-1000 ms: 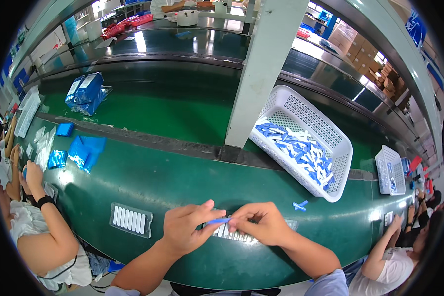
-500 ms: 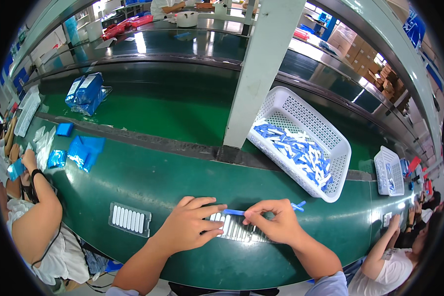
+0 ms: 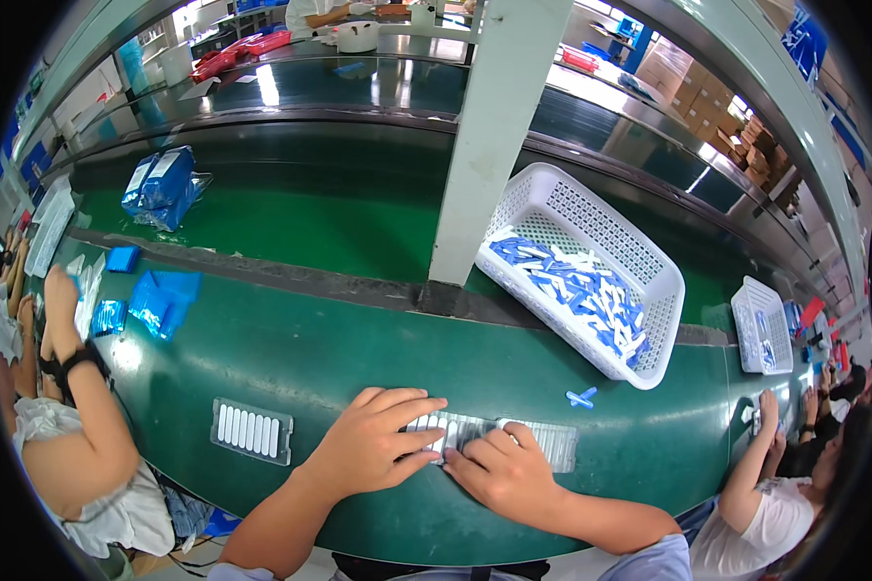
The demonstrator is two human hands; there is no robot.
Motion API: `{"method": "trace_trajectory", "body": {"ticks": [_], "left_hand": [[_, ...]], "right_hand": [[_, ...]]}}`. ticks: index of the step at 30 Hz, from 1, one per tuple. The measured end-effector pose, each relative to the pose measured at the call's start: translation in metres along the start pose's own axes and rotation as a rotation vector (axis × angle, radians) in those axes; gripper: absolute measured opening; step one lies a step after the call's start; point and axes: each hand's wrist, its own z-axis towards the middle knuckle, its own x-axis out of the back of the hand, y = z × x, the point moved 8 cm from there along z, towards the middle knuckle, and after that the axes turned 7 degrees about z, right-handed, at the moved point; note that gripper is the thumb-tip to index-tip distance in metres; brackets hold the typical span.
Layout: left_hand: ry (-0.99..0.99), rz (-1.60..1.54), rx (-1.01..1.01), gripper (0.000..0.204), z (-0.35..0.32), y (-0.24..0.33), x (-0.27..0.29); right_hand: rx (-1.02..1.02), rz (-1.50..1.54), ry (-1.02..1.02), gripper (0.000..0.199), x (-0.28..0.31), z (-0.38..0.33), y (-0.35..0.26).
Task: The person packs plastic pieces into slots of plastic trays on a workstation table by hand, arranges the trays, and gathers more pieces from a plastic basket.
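A clear plastic tray (image 3: 424, 423) with white stick-shaped pieces in its slots lies in front of me. My left hand (image 3: 373, 441) rests at its left end, fingers stretched and apart. My right hand (image 3: 504, 470) is bent over the slots, fingertips together beside the white pieces; whatever they hold is hidden. Partly behind that hand, a clear slotted section (image 3: 557, 447) shows no white pieces. To the left sits another tray (image 3: 283, 441) with a row of white pieces. Crossed blue sticks (image 3: 581, 398) lie beyond my right hand.
A white basket (image 3: 664, 290) of blue and white sticks stands at the right, near a post (image 3: 475, 145). Blue packets (image 3: 165, 300) lie at the left, and a wrapped blue bundle (image 3: 165, 189) sits farther back. Co-workers sit on both sides; a smaller basket (image 3: 775, 363) stands far right.
My right hand has moved left and down to the slots, and the blue stick it held no longer shows. My left hand stays in place. The view has shifted slightly.
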Motion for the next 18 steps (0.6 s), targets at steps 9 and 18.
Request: {"method": "trace_trajectory", "body": {"ticks": [9,18], "left_hand": [[-0.029,-0.038,-0.016,0.024,0.009,0.001,-0.006],[0.147,0.039,-0.152,0.038,0.011,0.043,0.010]], "right_hand": [[-0.086,0.272,-0.066,0.031,0.022,-0.013,0.023],[-0.746,-0.062,0.815,0.080,0.139,-0.119,0.230]]}}
